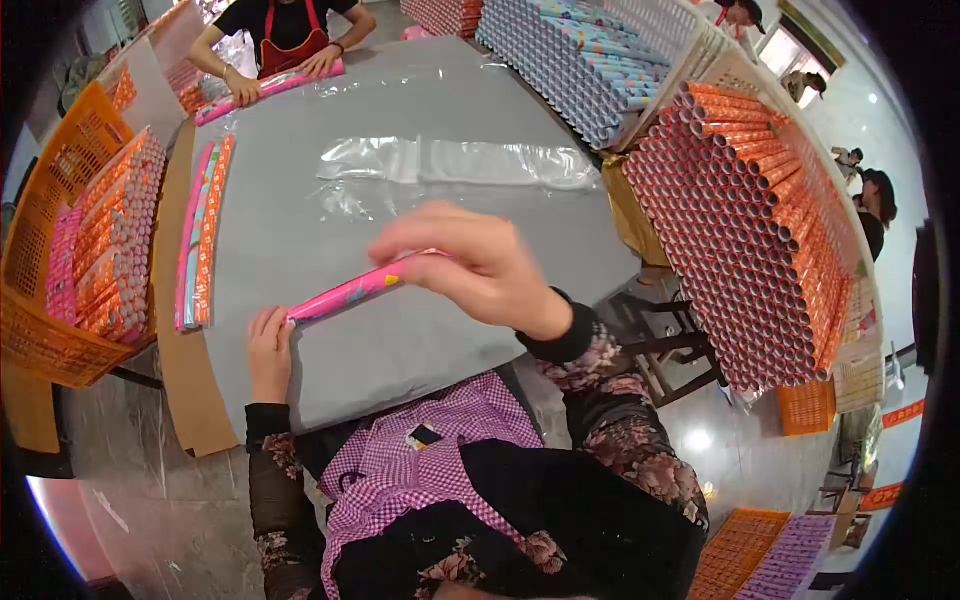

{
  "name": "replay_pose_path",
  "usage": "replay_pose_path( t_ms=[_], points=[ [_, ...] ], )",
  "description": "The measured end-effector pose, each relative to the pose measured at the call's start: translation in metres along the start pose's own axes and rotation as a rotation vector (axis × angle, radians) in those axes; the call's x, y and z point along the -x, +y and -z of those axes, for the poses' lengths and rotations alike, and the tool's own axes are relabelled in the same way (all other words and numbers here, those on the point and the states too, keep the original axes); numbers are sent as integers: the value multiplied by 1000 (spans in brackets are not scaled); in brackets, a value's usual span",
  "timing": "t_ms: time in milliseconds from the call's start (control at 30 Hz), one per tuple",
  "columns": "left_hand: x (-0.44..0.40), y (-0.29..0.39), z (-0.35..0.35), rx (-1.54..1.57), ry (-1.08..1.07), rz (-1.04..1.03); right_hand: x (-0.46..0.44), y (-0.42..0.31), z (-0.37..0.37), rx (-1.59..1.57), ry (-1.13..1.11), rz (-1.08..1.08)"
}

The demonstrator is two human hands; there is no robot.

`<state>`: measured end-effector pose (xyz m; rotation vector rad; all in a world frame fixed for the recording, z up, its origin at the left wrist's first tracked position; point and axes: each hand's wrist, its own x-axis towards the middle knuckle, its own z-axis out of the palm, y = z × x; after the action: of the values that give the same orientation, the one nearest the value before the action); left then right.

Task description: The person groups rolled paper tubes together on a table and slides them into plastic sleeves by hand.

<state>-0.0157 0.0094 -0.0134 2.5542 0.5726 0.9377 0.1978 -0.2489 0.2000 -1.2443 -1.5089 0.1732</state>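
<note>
A slim pink roll of wrapping paper [345, 297] with small coloured prints lies slantwise over the near part of the grey table. At its lower left end, my left hand [266, 345] grips it, fingers together at the tip. My right hand [470, 262] is curled at the upper right end, thumb against the roll and fingers arched above it, slightly blurred. That end of the roll is hidden by the hand. Beyond my hands, clear plastic sleeves [505, 163] lie flat on the table.
Pink, light blue and orange rolls [208, 235] lie side by side at the table's left. An orange crate [60, 330] of rolls stands further left. Stacked orange rolls [730, 230] and blue rolls [570, 70] fill the right. Across the table, a person's hands [322, 62] hold another pink roll [285, 85].
</note>
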Motion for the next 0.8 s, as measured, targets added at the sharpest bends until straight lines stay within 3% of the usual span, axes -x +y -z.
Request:
replay_pose_path(
  t_ms=[33, 100, 133, 167, 200, 267, 300, 333, 400, 800],
  points=[
    [1, -4, -2, 11, -6, 4, -5, -19, 5, -244, -38, -22],
    [2, -19, -8, -61, -1, -84, -15, -37, 6, -511, -91, 361],
    [6, -27, -11, -131, -6, -173, -25, -49, 11, -646, -245, 422],
    [8, -33, -15, -77, -7, -106, -32, -62, 18, -784, -395, 483],
    [7, -28, -14, -78, 23, -84, -17, -85, 12, -739, -168, 456],
    [8, -22, -12, -71, 44, -56, -24, -101, 12, -898, -223, 428],
    [6, -24, -14, -60, 43, -52, -64, -75, -14, -931, -197, 403],
    [6, -48, -22, 34, -108, 60, -59, -82, -23, -967, -165, 373],
    [5, -21, -12, -4, 39, -13, -56, -90, -39, -1011, -131, 344],
    [3, -19, -10, -25, 32, -28, -59, -93, -42, -1202, -57, 297]
  ],
)
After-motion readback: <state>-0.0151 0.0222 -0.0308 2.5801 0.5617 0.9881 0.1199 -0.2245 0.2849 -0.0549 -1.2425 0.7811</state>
